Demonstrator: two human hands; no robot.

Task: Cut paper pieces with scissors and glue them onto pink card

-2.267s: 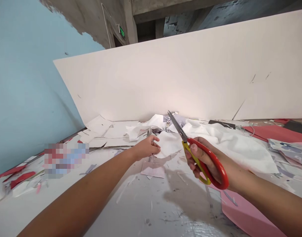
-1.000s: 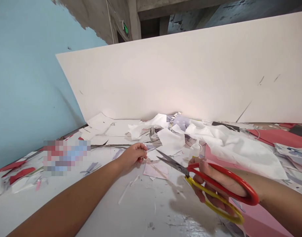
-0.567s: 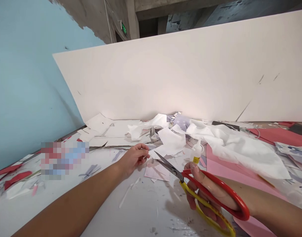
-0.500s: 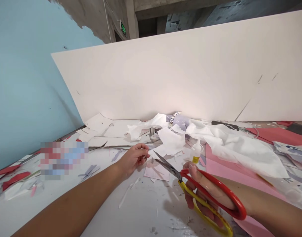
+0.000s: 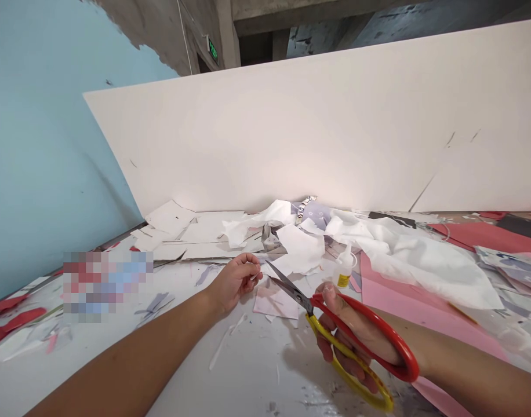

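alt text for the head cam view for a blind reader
A right hand grips red-and-yellow-handled scissors while the left hand curls nearby over a white work surface littered with paper scraps, beside a glue bottle and pink paper.

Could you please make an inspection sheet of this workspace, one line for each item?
Surface: white-painted work surface, marked and strewn with paper scraps.
Job's things: steel scissors with red and yellow loop handles, blades slightly open; pale pink paper square just beneath the blades.
Clutter: crumpled white sheet, small white squeeze bottle with yellow label, flat pink sheet, red sheet.
Grippers: right hand grips the scissors; left hand curled, any held thing unclear.
Cables: thin pale cord on the concrete wall.
Surroundings: pale blue wall, tall white board, green exit sign.
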